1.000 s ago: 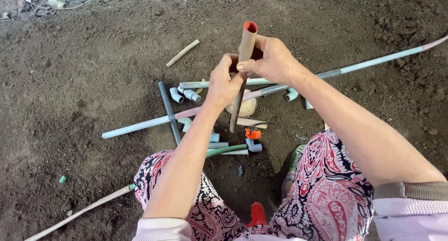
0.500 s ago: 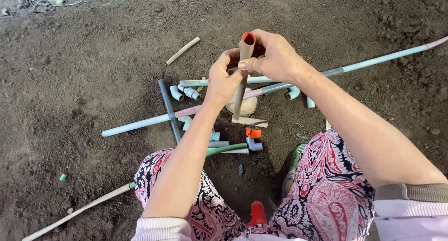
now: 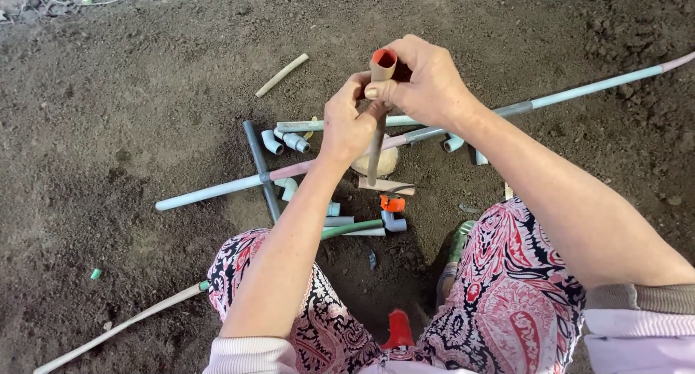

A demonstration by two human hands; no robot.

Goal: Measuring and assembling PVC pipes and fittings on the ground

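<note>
Right hand (image 3: pixel 427 81): fingers wrapped around the top of a tan sleeve (image 3: pixel 382 64), thumb pressed on its near side, closed firmly on it.
Left hand (image 3: pixel 351 128): just below the right, fingers closed around the upper part of a thin dark rod (image 3: pixel 374 153), where the rod meets the sleeve.
Sleeve: a short tube held upright at chest height, its open end facing the camera and showing red inside.
Rod: runs straight down from the sleeve toward the soil; whether its lower end touches the ground cannot be told.
Stage: sleeve and rod are together in both hands and look joined or close to it; how deep the rod sits inside is hidden by the fingers. The parts on the ground lie loose and unassembled.
Directly below: a pale rounded lump (image 3: pixel 380 162), a small orange fitting (image 3: pixel 392 203) and a grey elbow (image 3: pixel 394 223).
Pipes: a long pale blue pipe (image 3: pixel 210 192) slants across the soil from lower left to upper right, crossed by a short dark pipe (image 3: pixel 260 167); a green hose (image 3: pixel 351 228) lies nearer the knees.
Fittings: several grey elbows and couplers (image 3: pixel 289 140) scattered just left of the hands.
Further off: a tan stick (image 3: pixel 281 75) up left, a whitish pipe (image 3: pixel 119 327) at lower left.
Person: crouching on dark soil (image 3: pixel 108 128), in red, black and white patterned trousers (image 3: pixel 507 287).
</note>
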